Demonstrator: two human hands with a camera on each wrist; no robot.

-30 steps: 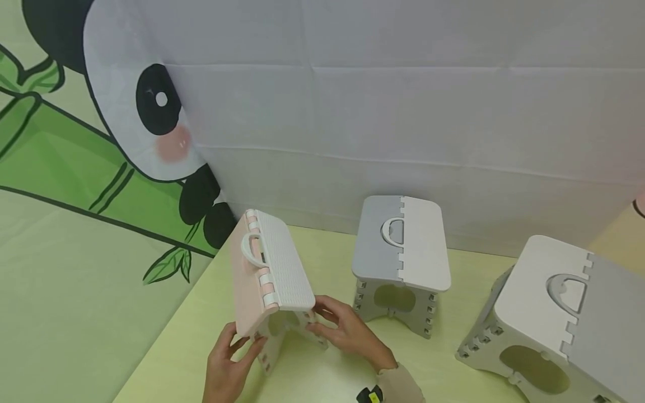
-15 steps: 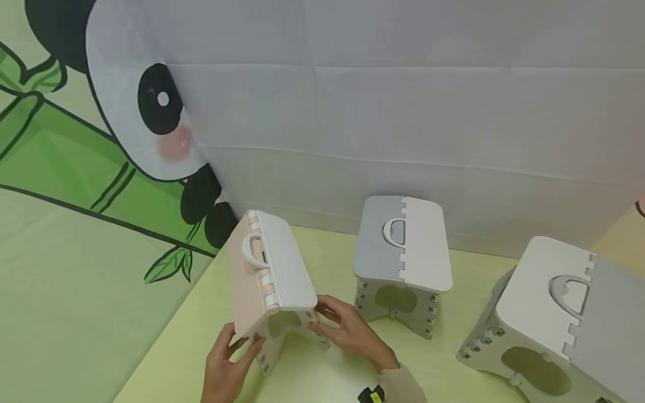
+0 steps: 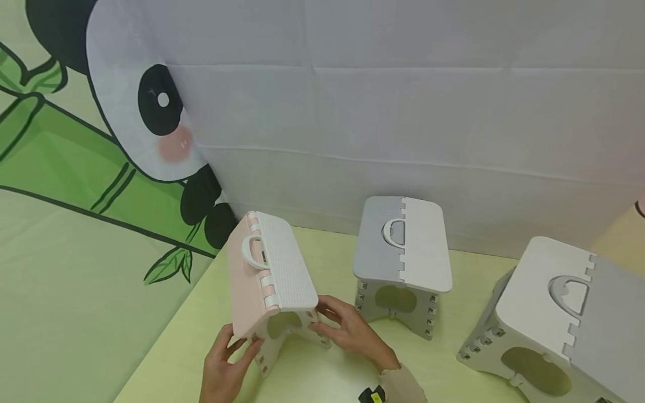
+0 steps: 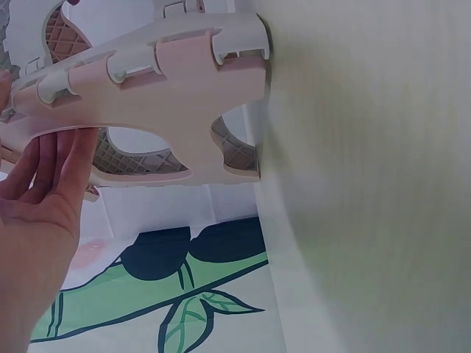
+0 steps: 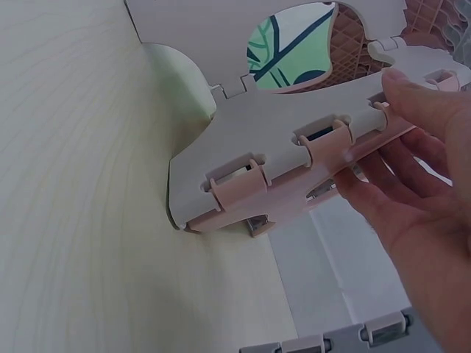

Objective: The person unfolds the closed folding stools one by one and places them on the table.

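Observation:
A pink and white folding stool (image 3: 267,274) stands half-folded and tilted on the yellow-green table (image 3: 453,358), its white handle facing up. My left hand (image 3: 237,342) holds the pink side near its lower edge, thumb on the outside. In the left wrist view, this hand's (image 4: 44,184) fingers lie flat against the pink leg panel (image 4: 162,88). My right hand (image 3: 325,322) grips the white side's leg. In the right wrist view, its (image 5: 397,147) thumb and fingers curl over the hinged edge of the leg (image 5: 280,118).
A grey and white stool (image 3: 401,252) stands unfolded just right of my hands, and a larger one (image 3: 559,313) sits at the right edge. A white sheet (image 3: 403,112) hangs behind, with a panda and bamboo cloth (image 3: 75,168) on the left. The table's left edge runs close to the pink stool.

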